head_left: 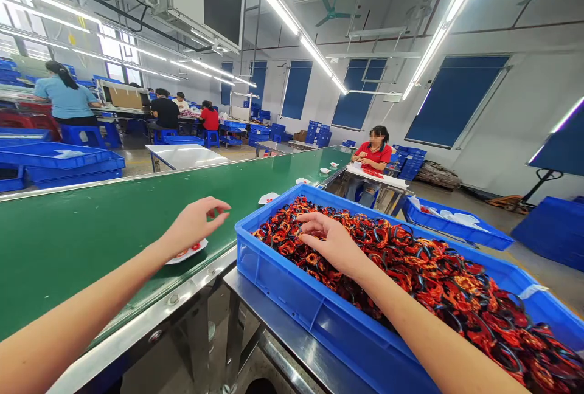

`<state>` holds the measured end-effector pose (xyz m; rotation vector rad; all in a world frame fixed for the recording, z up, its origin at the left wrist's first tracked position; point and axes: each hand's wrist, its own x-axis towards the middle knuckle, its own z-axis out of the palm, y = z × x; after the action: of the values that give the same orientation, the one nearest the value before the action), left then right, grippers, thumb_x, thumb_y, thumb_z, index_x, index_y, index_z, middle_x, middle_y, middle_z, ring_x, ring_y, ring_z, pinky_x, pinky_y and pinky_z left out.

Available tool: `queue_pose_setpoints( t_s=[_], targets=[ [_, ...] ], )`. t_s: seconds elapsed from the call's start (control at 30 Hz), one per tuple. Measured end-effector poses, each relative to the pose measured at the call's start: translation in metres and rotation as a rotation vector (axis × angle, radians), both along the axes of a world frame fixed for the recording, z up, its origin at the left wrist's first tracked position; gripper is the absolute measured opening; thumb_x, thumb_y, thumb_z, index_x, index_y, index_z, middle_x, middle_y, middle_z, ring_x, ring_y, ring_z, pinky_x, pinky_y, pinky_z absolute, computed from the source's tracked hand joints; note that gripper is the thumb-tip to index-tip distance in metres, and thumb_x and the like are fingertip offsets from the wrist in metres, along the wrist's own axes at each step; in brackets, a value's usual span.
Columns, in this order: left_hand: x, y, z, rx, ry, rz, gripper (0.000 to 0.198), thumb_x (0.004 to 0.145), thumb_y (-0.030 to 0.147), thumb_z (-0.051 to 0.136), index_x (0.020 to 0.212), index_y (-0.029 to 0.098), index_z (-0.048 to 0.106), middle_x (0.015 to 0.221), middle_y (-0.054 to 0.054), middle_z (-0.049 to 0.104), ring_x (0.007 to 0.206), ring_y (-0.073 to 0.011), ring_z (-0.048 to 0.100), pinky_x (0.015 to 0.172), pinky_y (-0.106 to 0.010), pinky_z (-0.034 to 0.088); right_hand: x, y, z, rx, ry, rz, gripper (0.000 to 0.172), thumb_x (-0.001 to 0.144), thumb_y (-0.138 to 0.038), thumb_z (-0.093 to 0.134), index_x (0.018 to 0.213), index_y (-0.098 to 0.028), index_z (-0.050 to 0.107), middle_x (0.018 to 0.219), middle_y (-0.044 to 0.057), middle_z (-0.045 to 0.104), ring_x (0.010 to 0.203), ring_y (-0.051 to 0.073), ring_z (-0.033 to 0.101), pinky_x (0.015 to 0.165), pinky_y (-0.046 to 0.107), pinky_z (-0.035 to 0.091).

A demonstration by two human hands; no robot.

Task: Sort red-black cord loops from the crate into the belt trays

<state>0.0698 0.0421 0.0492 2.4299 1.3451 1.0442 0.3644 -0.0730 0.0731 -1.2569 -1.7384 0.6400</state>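
Observation:
My left hand (pixel 196 224) hovers above the green conveyor belt (pixel 118 217), its fingers loosely bent and apart from the thumb, with nothing visible in it. Beneath it, partly covered by the hand and wrist, lies a white tray (pixel 199 249) with red-orange pieces. My right hand (pixel 331 242) is over a blue plastic crate (pixel 278 297), fingers spread and slightly curved, holding nothing I can see. The crate is heaped with red, orange and black ring-like pieces (pixel 424 266); their exact kind is unclear. Whether my right fingertips touch the heap, I cannot tell.
More white trays (pixel 268 198) sit farther along the belt. The crate rests on a metal stand (pixel 319 351) beside the belt's metal edge. A person in red (pixel 376 154) sits at a white table beyond it. Another blue crate (pixel 456 224) stands at the right.

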Motion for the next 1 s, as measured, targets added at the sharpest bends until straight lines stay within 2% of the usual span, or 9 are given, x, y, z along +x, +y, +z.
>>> queue_pose_setpoints(
  t_s=[0.1, 0.2, 0.27, 0.33, 0.5, 0.7, 0.87, 1.0],
  targets=[
    [0.052, -0.028, 0.012, -0.075, -0.163, -0.269, 0.036, 0.076, 0.044, 0.057, 0.103, 0.021, 0.064, 0.099, -0.006, 0.066, 0.084, -0.0194, 0.06, 0.078, -0.033, 0.049, 0.001, 0.0, 0.001, -0.09, 0.179, 0.047, 0.038, 0.074, -0.025, 0.063, 0.111, -0.019, 0.056, 0.085, 0.001, 0.065, 0.078, 0.014, 0.062, 0.079, 0.032, 0.047],
    [0.094, -0.046, 0.014, -0.215, -0.279, -0.501, 0.051, 0.069, 0.037, 0.067, 0.117, 0.022, 0.056, 0.105, -0.006, 0.064, 0.089, -0.019, 0.061, 0.081, -0.033, 0.051, 0.002, -0.001, 0.001, -0.129, 0.333, 0.086, 0.043, 0.074, -0.029, 0.066, 0.115, -0.02, 0.055, 0.088, 0.001, 0.065, 0.082, 0.014, 0.062, 0.081, 0.031, 0.047],
    [0.112, -0.051, 0.01, -0.297, -0.345, -0.61, 0.057, 0.068, 0.032, 0.069, 0.121, 0.023, 0.052, 0.103, -0.005, 0.065, 0.09, -0.0186, 0.062, 0.08, -0.032, 0.052, 0.004, -0.002, 0.002, -0.152, 0.451, 0.114, 0.045, 0.074, -0.03, 0.067, 0.116, -0.021, 0.055, 0.094, 0.003, 0.065, 0.088, 0.016, 0.062, 0.085, 0.033, 0.048],
    [0.124, -0.052, 0.005, -0.357, -0.411, -0.665, 0.055, 0.07, 0.029, 0.068, 0.122, 0.022, 0.051, 0.098, -0.004, 0.065, 0.087, -0.0178, 0.063, 0.078, -0.031, 0.052, 0.004, -0.002, 0.002, -0.186, 0.569, 0.136, 0.045, 0.073, -0.031, 0.068, 0.115, -0.022, 0.055, 0.1, 0.005, 0.065, 0.094, 0.018, 0.063, 0.088, 0.035, 0.048],
    [0.129, -0.049, -0.003, -0.414, -0.471, -0.638, 0.053, 0.071, 0.032, 0.069, 0.12, 0.018, 0.053, 0.093, -0.004, 0.065, 0.078, -0.0154, 0.063, 0.074, -0.03, 0.054, 0.003, -0.001, 0.002, -0.26, 0.697, 0.135, 0.041, 0.071, -0.028, 0.071, 0.11, -0.021, 0.059, 0.098, 0.004, 0.066, 0.091, 0.016, 0.064, 0.086, 0.034, 0.049],
    [0.127, -0.052, -0.002, -0.427, -0.461, -0.586, 0.05, 0.069, 0.038, 0.071, 0.112, 0.016, 0.057, 0.081, -0.002, 0.064, 0.067, -0.0136, 0.06, 0.064, -0.027, 0.053, 0.002, -0.001, 0.001, -0.295, 0.693, 0.121, 0.034, 0.073, -0.03, 0.069, 0.105, -0.02, 0.061, 0.096, 0.003, 0.067, 0.083, 0.012, 0.063, 0.08, 0.028, 0.049],
    [0.127, -0.053, 0.001, -0.426, -0.426, -0.581, 0.041, 0.071, 0.043, 0.068, 0.1, 0.015, 0.06, 0.066, 0.002, 0.06, 0.058, -0.0117, 0.056, 0.056, -0.024, 0.047, 0.002, -0.001, 0.0, -0.303, 0.65, 0.105, 0.03, 0.073, -0.035, 0.069, 0.098, -0.02, 0.065, 0.086, 0.002, 0.067, 0.076, 0.011, 0.062, 0.079, 0.028, 0.049],
    [0.127, -0.053, 0.001, -0.397, -0.396, -0.579, 0.037, 0.074, 0.047, 0.063, 0.092, 0.015, 0.062, 0.06, 0.003, 0.056, 0.053, -0.0098, 0.049, 0.05, -0.022, 0.041, 0.003, 0.001, -0.003, -0.317, 0.606, 0.065, 0.034, 0.071, -0.041, 0.071, 0.096, -0.02, 0.066, 0.091, 0.003, 0.068, 0.078, 0.012, 0.061, 0.076, 0.028, 0.048]
  ],
)
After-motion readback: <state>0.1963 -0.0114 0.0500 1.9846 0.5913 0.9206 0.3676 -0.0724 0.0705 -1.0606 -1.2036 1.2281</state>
